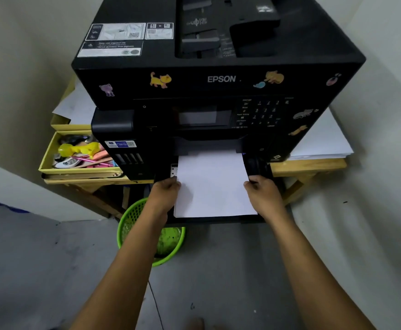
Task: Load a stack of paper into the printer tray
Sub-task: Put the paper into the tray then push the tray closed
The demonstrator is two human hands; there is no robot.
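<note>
Both hands [215, 195] grip the paper stack's [212, 184] side edges over the tray [218, 219].

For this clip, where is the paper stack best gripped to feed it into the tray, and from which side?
Probably by its two long side edges, near the middle, one hand from each side. The paper stack lies flat with its far end already in the printer, so only the sides and near edge are free. The left hand and right hand hold it just so.
</note>
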